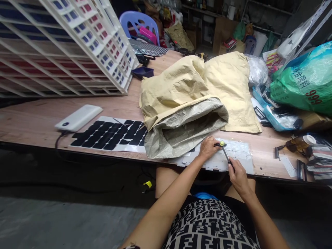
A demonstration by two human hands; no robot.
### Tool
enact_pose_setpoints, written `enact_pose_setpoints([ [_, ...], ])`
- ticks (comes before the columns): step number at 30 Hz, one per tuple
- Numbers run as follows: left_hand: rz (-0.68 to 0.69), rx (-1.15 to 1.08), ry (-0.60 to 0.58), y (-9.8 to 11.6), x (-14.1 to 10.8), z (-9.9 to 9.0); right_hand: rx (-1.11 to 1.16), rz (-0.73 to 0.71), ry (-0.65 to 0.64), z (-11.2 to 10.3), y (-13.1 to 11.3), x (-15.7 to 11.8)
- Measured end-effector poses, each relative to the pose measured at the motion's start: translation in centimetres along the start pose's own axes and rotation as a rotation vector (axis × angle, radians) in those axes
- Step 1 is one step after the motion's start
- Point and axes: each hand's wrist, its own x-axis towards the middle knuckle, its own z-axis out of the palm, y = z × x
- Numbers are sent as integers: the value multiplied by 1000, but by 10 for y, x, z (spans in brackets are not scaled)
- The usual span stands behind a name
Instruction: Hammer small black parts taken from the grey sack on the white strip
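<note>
My right hand is wrapped round the black grip of a small hammer with a metal shaft and a round yellowish head. The head is at the fingertips of my left hand, which pinches a small black piece; its exact kind is too small to make out. Both hands are over a pale, scuffed board at the table's front edge. Just left of my left hand, a beige woven sack lies with its mouth gaping toward me.
Rows of black pieces lie on a white sheet, partly under the sack. Further left are a white power bank with a cable and a large white plastic basket. A brown bottle, folded striped cloth and green bag are at right.
</note>
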Motion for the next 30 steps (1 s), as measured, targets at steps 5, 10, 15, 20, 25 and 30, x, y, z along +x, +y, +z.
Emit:
enact_pose_setpoints([
  [5,35,-11,-7,-4,1,3,-78,44,59,-1,21,26],
  [10,55,3,22,-3,-1,3,-463,85,92,-4,55,82],
  [15,125,-50,33,-1,2,-4,-779,148,76,7,70,101],
  [20,326,-242,108,0,-48,-11,-804,166,44,12,68,98],
  [25,595,-131,-268,-13,-141,8,-816,182,35,13,66,98],
  [30,-70,131,-534,-38,-155,36,-810,162,44,14,65,98],
])
